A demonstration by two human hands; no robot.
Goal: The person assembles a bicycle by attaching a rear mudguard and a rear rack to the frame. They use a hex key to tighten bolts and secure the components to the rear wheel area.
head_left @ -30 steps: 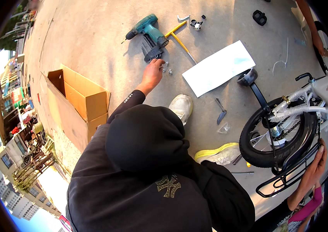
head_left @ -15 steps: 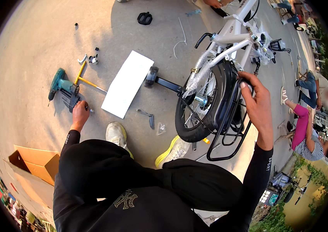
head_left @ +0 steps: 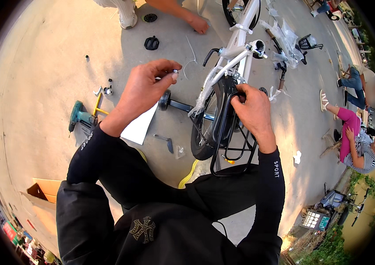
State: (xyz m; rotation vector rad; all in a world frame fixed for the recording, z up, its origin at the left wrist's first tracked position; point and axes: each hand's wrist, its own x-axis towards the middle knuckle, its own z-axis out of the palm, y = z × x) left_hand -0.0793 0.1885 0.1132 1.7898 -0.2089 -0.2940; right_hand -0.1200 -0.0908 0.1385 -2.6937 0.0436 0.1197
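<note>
My left hand is raised over the white sheet, pinching a small silver metal fastener between thumb and fingers; its exact kind is too small to make out. My right hand grips the front end of a black tubular rear rack, close to the white bicycle frame. The rack lies over the rear wheel and its black mudguard, its far end reaching back towards my legs. A stabiliser wheel on a black arm sticks out left of the rear wheel.
On the ground at left lie a teal cordless drill and a yellow T-handle wrench. A folding tool lies near my feet, a black pedal farther off. A co-worker's hand reaches in beside the front wheel. A cardboard box stands left.
My left hand has risen from beside the drill and moved right, bringing the fastener near the bicycle. My right hand, still on the rack, appears farther left with the bicycle. A co-worker's arm shows more.
</note>
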